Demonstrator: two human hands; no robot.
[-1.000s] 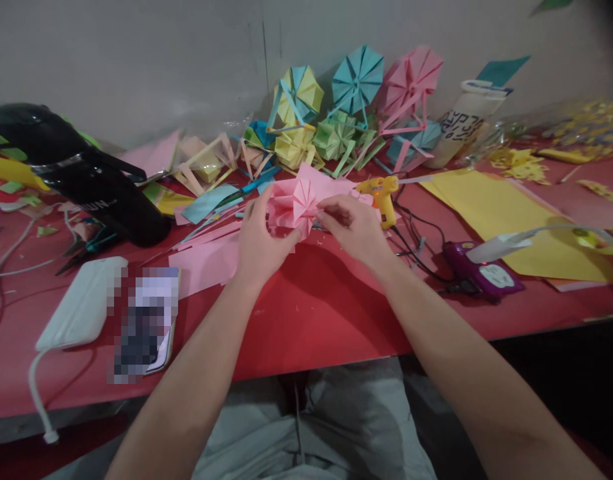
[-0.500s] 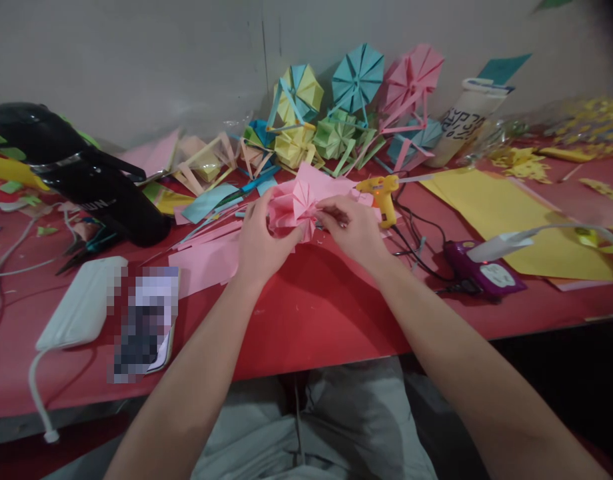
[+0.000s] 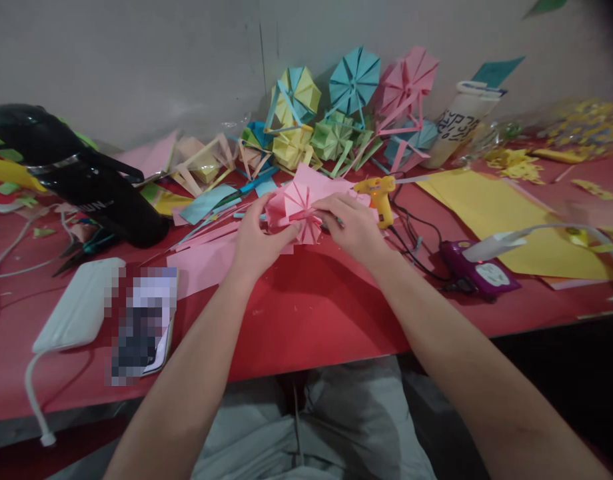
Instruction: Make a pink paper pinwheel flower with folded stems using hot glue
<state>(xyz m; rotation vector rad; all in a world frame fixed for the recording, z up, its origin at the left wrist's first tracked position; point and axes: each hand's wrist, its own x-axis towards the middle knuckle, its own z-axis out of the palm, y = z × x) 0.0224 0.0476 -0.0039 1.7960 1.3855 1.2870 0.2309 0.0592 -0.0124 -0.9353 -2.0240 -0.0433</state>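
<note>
Between my hands is a pink folded-paper wheel (image 3: 302,210) with pleats spreading from its centre. My left hand (image 3: 259,237) grips its left side, thumb along the near edge and fingers round the back. From the right, my right hand (image 3: 351,223) pinches a small part near the wheel's middle; its fingertips partly cover what they hold, which looks like a thin pink paper strip. Pink paper sheets (image 3: 201,263) lie under and left of the wheel. Just beyond my right hand rests a yellow glue gun (image 3: 381,198).
Finished paper wheels, among them a blue one (image 3: 354,80), lean against the wall. A black bottle (image 3: 96,187), a white power bank (image 3: 79,303) and a phone (image 3: 149,327) stand or lie left. Yellow sheets (image 3: 516,227) and a purple power strip (image 3: 479,270) with cables lie right.
The pink wheel has turned so its pleated face shows more openly towards me. My right fingers have shifted slightly across it, while my left hand keeps its hold.
</note>
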